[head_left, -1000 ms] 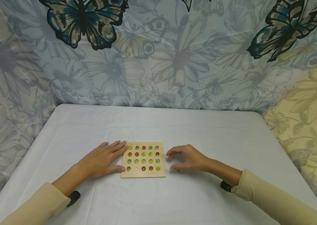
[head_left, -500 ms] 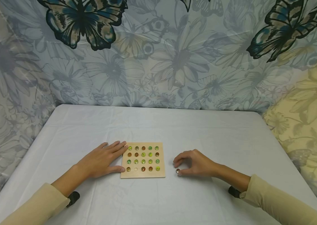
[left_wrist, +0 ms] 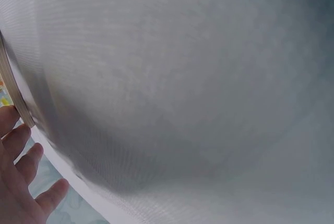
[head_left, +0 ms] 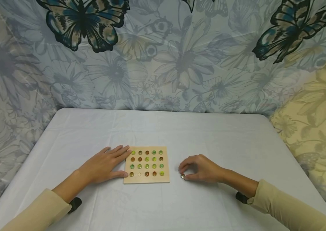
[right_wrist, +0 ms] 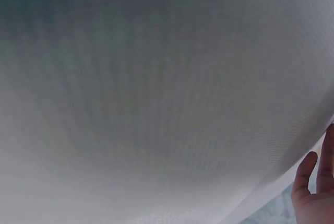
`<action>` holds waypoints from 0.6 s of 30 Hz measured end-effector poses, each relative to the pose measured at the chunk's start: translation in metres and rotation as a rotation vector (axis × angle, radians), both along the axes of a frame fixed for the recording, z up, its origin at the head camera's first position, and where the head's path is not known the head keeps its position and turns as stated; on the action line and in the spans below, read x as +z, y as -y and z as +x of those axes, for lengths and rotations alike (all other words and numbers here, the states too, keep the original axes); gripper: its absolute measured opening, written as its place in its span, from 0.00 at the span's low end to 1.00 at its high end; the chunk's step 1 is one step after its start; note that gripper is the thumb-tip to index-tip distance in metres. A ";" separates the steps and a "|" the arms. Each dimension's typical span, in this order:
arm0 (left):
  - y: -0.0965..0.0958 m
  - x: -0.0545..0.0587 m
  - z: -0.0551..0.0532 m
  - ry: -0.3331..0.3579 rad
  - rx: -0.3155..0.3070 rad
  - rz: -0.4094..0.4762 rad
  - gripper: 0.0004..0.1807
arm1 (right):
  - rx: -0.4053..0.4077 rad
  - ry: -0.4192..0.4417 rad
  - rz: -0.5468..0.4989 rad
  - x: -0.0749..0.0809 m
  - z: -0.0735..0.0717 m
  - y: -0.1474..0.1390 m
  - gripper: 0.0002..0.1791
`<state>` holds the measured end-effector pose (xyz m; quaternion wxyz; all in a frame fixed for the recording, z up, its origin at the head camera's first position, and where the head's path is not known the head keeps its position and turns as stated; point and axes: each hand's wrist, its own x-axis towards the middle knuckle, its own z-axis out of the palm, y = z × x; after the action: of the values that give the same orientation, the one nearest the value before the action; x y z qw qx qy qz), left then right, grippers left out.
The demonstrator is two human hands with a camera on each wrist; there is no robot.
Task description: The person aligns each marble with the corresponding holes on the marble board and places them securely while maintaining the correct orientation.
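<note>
A flat wooden board (head_left: pixel 146 180) with rows of round green, yellow and brown marbles lies in the middle of the table in the head view. One spot in its front row looks pale. My left hand (head_left: pixel 103 165) rests at the board's left side, fingers spread, thumb and a fingertip touching its edge. Right of the board, my right hand (head_left: pixel 201 168) has its fingers curled, pinching a small glass marble (head_left: pixel 182 176) between thumb and index finger, low at the tablecloth. In the wrist views, the fingers show only at the lower corners; the held marble is out of sight there.
A white cloth (head_left: pixel 151 205) covers the table. Behind it hangs a fabric backdrop (head_left: pixel 163 80) with flowers and butterflies, which meets the table's far edge. Dark wrist cameras (head_left: pixel 75 204) sit under both sleeves.
My right hand has drawn back to the right, away from the board, and its thumb and index finger have come together at the marble. The left hand keeps its place on the board.
</note>
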<state>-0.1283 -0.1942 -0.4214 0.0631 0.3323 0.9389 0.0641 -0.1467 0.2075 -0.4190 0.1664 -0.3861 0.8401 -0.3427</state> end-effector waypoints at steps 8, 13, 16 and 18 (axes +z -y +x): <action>0.001 -0.001 0.000 0.000 0.005 0.003 0.46 | 0.015 -0.042 0.011 0.000 0.000 0.002 0.15; 0.001 -0.001 0.000 0.001 0.005 0.005 0.46 | 0.018 -0.043 0.009 0.000 0.000 0.003 0.14; 0.001 -0.001 0.000 0.000 0.002 0.005 0.46 | 0.019 -0.035 0.003 0.000 -0.001 0.004 0.14; 0.001 -0.001 0.000 -0.002 0.001 0.006 0.46 | 0.022 -0.027 -0.003 0.000 -0.001 0.005 0.14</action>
<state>-0.1288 -0.1955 -0.4229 0.0610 0.3320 0.9390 0.0663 -0.1475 0.2028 -0.4191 0.1581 -0.4000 0.8375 -0.3370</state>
